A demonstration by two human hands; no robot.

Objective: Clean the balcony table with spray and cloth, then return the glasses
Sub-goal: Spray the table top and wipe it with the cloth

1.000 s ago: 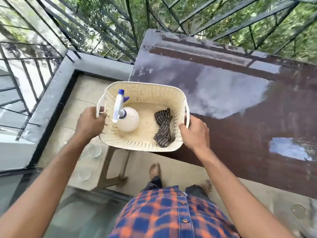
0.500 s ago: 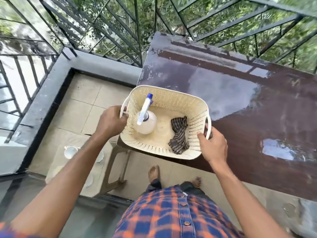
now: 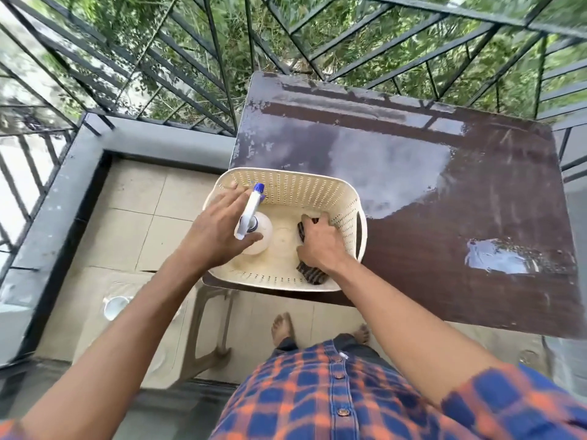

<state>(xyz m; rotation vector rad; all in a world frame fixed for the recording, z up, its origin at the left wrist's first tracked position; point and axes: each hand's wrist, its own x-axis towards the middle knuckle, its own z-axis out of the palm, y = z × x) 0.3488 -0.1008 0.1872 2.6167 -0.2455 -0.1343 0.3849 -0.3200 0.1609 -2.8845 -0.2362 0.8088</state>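
**A:** Wide shot, and the brown surface takes the whole right side. A pale glossy sheen runs across its middle and up toward twelve o'clock.

**B:** And the cream basket?

**A:** It's parked on the surface's eight o'clock corner, perforated walls all round. Down at seven o'clock from it, a beige plastic stool stands on the floor tiles, partly under that corner.

**B:** Talk me through the hands.

**A:** The left grip comes in from seven o'clock, released and fingers spread. The thumb lies on the round body of the spray bottle, and the fingers pass behind the trigger head. It's not closed round it. The right grip is down inside the basket, fingers curled into the cloth, grasping it.

**B:** Where exactly do those two sit?

**A:** The bottle is upright in the basket's nine o'clock half, white with a blue tip pointing to twelve. The cloth is dark and striped, in the four o'clock part near the side wall. It's mostly under the hand, with a tail showing at five o'clock by the near wall.

**B:** Anything smaller?

**A:** A white cup on the stool, at eight o'clock in the shot. It's blurred, so I can't give you more.
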